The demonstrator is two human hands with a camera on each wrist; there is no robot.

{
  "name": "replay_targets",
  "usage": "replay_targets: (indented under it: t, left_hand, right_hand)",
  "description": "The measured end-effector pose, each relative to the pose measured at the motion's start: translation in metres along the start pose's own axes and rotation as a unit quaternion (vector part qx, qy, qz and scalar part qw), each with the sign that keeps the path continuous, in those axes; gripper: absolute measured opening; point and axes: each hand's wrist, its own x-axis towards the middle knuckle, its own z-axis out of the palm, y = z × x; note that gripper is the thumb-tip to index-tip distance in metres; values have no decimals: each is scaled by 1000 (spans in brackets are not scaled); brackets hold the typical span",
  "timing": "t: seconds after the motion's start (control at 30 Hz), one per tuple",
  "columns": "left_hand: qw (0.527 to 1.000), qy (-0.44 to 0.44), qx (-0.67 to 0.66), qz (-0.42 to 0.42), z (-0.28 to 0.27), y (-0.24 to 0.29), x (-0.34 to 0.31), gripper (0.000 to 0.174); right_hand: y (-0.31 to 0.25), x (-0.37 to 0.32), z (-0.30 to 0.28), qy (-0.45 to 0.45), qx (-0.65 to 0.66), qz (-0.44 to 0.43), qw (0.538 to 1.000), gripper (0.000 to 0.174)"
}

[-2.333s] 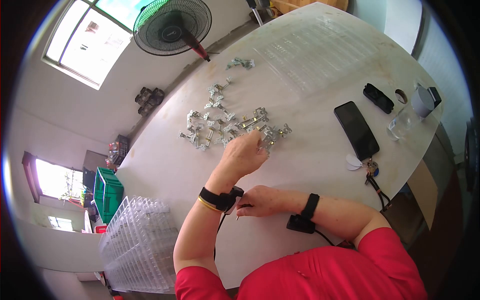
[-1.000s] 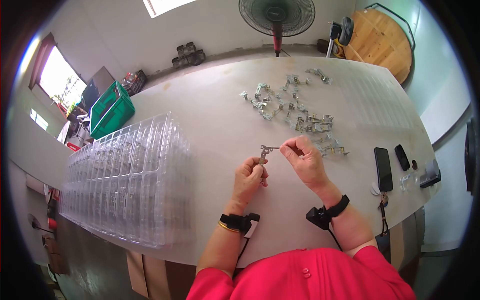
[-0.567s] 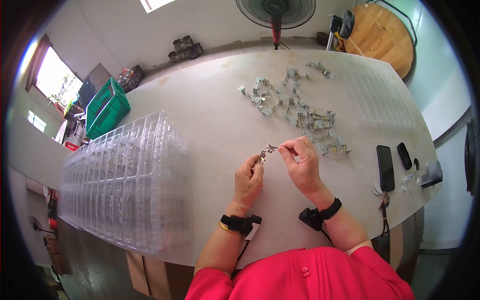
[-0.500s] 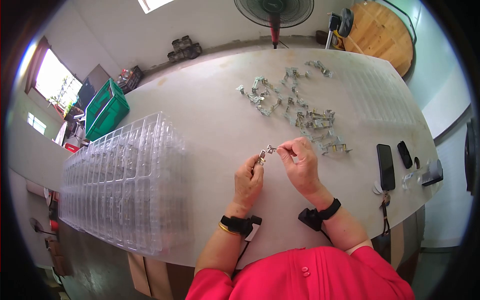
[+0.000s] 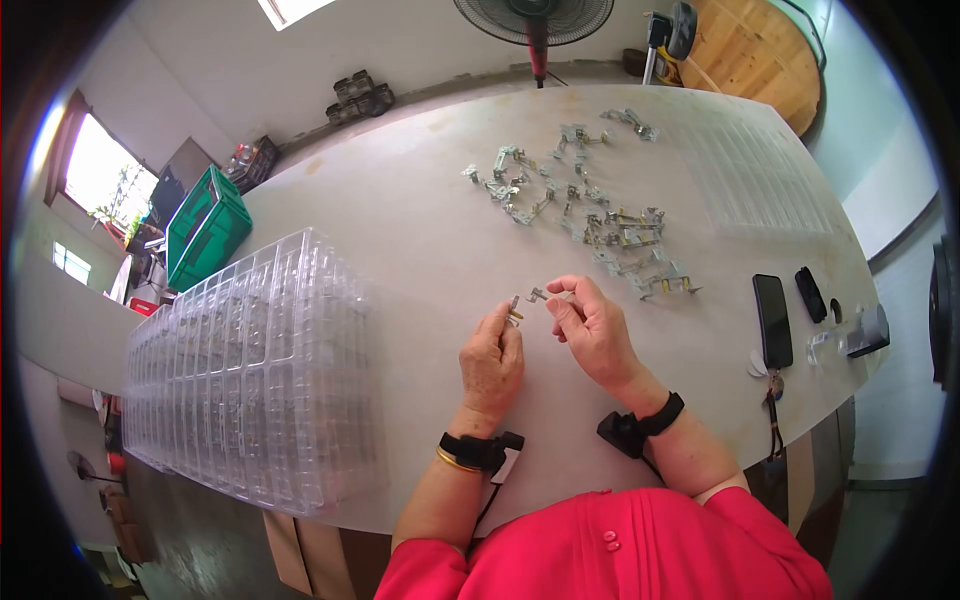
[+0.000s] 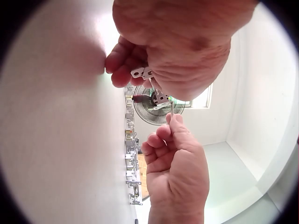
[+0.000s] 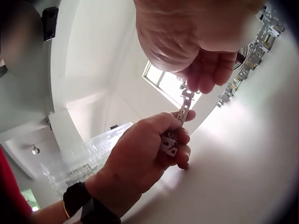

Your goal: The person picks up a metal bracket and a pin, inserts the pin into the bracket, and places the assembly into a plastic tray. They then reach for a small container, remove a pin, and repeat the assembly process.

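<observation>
My left hand [image 5: 492,365] grips a metal bracket [image 7: 186,105] between thumb and fingers, above the table. The bracket is slim and silvery with punched holes, and a brass-coloured bit shows beside it in the head view. Its far end points toward my right hand [image 5: 595,335]. In the left wrist view, thumb and forefinger of the right hand pinch a thin metal rod [image 6: 172,110], whose tip is right at the bracket's far end. The fingers of the left hand hide part of the bracket's near end.
Several similar metal brackets [image 5: 625,237] lie scattered beyond the hands. Stacked clear plastic trays [image 5: 240,370] stand at the left, with another clear tray [image 5: 760,180] at the far right. A phone [image 5: 772,320], keys [image 5: 775,383] and a bottle [image 5: 850,335] lie on the right.
The left hand, earlier over the scattered brackets, came back with one beside the right hand. Since then the bracket has tipped and shows more end-on. The head view has swung round.
</observation>
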Motion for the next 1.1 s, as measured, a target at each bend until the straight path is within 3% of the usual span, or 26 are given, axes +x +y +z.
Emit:
replay_targets:
  t: [0.07, 0.47, 1.1]
  left_hand:
    - [1000, 1, 10, 1, -2, 5, 2, 31]
    - [997, -46, 19, 58, -3, 3, 3, 32]
    - [988, -84, 78, 101, 0, 8, -1, 37]
  right_hand:
    - [-5, 1, -5, -60, 79, 66, 993, 24]
    - [3, 1, -9, -109, 203, 160, 960, 25]
    - [2, -8, -18, -75, 112, 182, 974, 20]
